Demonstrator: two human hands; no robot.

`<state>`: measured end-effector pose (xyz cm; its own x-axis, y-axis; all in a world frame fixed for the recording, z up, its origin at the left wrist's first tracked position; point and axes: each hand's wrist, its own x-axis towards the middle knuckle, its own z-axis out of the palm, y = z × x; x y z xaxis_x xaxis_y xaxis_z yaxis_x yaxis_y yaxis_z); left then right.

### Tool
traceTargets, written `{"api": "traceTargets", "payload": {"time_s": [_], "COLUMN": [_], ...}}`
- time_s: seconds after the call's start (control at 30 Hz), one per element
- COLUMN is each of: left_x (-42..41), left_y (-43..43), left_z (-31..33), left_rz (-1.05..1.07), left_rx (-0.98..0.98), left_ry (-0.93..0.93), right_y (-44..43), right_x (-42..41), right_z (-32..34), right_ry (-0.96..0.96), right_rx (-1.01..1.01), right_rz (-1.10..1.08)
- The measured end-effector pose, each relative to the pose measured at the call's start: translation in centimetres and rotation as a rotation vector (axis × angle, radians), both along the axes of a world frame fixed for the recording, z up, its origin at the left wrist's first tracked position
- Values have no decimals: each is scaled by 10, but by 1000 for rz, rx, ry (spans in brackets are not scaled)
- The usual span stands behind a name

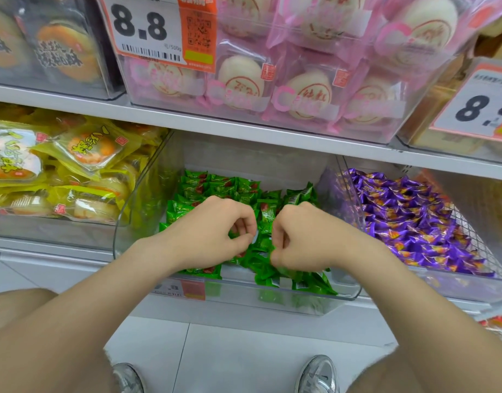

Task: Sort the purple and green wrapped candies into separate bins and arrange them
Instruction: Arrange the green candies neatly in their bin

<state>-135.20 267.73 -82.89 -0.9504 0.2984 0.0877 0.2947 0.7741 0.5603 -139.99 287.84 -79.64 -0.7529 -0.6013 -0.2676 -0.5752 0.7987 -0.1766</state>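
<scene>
Forearms reach forward into the clear bin [122,222], both hands down among the green candies [215,188]. I see the left hand [215,234] with fingers curled, but cannot tell whether they grasp a wrapper. The right hand [303,239] pinches a green wrapper under its thumb. The purple candies [408,217] fill the neighbouring bin, just beyond the right knuckles.

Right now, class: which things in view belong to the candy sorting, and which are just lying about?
Job: green candies, purple candies, middle bin, right bin, left hand, right hand, both pinching green candies.
Lying about: yellow packs, pink buns, price tags, shoes.
</scene>
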Motion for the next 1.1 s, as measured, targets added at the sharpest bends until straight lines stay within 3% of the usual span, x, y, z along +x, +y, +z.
{"api": "traceTargets", "payload": {"time_s": [0.27,0.47,0.7,0.8,0.9,1.1], "left_x": [11,13,11,12,10,7], "left_y": [-5,-8,-28,-33,-39,-41], "left_z": [18,25,23,21,14,6], "left_rz": [30,110,148,66,70,66], "left_rx": [348,504,290,79,-124,-222], "left_ry": [-79,-35,-142,-243,-205,-144], "right_y": [12,4,1,-9,-22,-34], "right_x": [-19,-11,-7,-2,7,12], "right_z": [14,16,15,3,-12,-42], "right_ry": [-201,-280,-518,-388,-196,4], "right_rx": [-569,-736,-603,-504,-333,-226], "right_rz": [-139,-205,-276,-239,-103,14]}}
